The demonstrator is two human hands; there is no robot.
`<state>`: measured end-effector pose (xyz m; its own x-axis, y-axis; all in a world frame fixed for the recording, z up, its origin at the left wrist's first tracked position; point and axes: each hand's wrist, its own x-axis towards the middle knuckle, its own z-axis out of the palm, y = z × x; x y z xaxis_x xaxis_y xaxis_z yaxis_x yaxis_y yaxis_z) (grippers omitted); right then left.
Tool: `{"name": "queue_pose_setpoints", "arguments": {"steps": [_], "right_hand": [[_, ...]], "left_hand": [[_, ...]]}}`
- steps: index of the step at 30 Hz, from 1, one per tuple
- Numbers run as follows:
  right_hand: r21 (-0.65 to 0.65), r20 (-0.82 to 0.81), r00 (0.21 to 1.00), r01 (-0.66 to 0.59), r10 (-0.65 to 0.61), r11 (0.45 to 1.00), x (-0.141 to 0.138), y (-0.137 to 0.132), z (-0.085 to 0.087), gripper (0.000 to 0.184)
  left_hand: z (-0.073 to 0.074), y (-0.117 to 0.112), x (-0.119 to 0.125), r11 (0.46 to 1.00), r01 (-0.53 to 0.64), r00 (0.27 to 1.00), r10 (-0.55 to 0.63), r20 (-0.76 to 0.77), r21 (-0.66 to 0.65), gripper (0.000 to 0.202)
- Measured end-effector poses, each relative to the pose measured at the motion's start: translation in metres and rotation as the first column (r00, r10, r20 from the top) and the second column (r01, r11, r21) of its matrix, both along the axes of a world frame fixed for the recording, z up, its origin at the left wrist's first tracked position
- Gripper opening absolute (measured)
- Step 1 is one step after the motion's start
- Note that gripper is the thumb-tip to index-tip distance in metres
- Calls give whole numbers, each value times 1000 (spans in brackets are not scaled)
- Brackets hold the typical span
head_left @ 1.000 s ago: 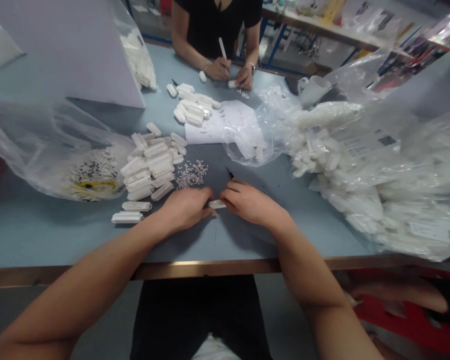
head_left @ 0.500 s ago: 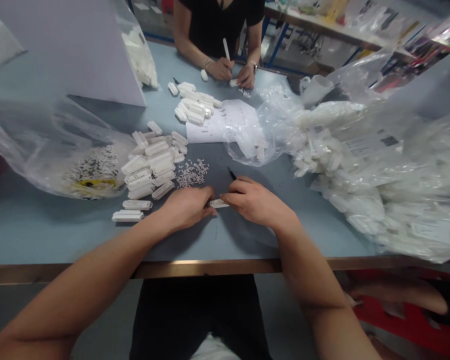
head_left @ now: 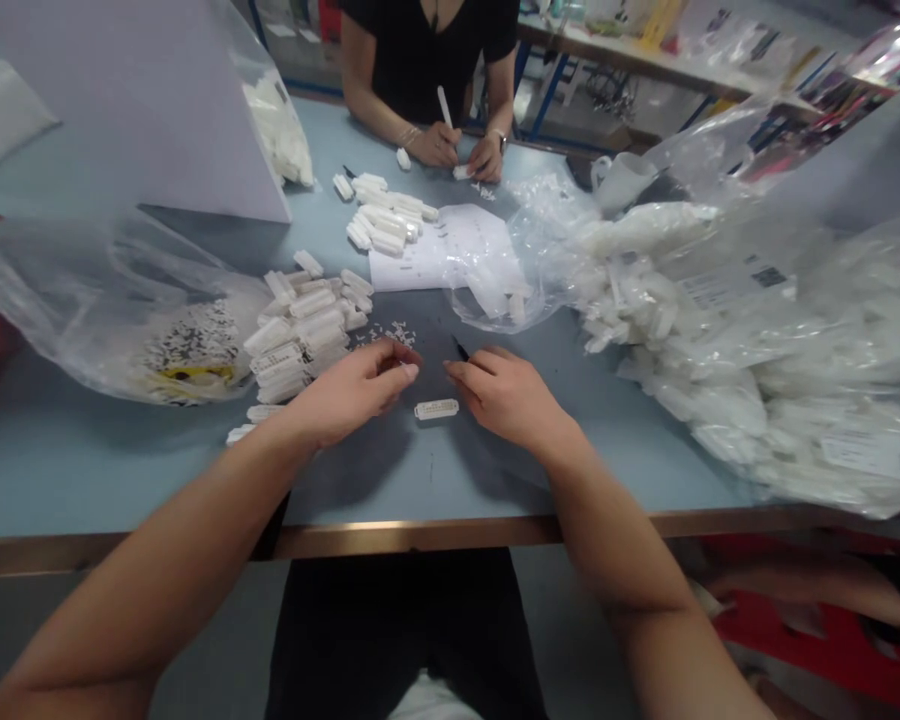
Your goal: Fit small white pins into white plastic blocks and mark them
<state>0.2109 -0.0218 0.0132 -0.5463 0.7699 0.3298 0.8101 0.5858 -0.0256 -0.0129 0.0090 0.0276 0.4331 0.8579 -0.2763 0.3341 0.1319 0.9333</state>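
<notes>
Big blue-grey bench (head_left: 82, 470), with a huge heap of clear plastic bags stuffed with white parts (head_left: 757, 330) on the right and one floppy clear bag with black-and-white bits (head_left: 105, 300) on the left. Beside that is a pile of white rectangular plastic housings (head_left: 307, 320). The left hand (head_left: 345, 395) has its fingertips pinched together, and I can't tell if anything tiny is in there. The right hand (head_left: 510, 400) is loosely curled and bare of the part. The small white ribbed connector block (head_left: 436, 408) lies flat between them, long axis left-to-right, just below both sets of fingertips and slightly nearer the right. Half a second ago both hands were on its ends; now they're off it, with the left up by the scatter of tiny white pieces (head_left: 394, 332). A thin black tool tip (head_left: 460, 348) pokes out behind the right hand.
</notes>
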Motion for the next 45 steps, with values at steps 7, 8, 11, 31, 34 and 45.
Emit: {"name": "queue_pose_setpoints", "arguments": {"steps": [7, 8, 11, 31, 34, 45], "right_hand": [[102, -121, 992, 32, -19, 994, -13, -1, -9, 28], [107, -161, 987, 29, -11, 994, -15, -2, -9, 28], [113, -266, 964, 17, 14, 993, -20, -5, -7, 27], [-27, -376, 926, -41, 28, 999, -26, -5, -5, 17], [-98, -377, 926, -68, 26, 993, -13, 0, 0, 14], [-365, -130, 983, -168, 129, 916, 3, 8, 5, 13]], "left_hand": [[-3, -3, 10, 906, -130, 880, 293, 375, -404, 25], [-4, -3, 10, 897, -132, 863, 314, 396, -422, 24], [-7, -3, 11, 870, -126, 828, 357, 432, -477, 22], [0, -16, 18, 873, -43, 867, 274, 415, -486, 16], [-2, -11, 16, 897, -109, 879, 288, 380, -428, 16], [-3, -4, 5, 923, 261, 874, -101, -476, 283, 35]]}}
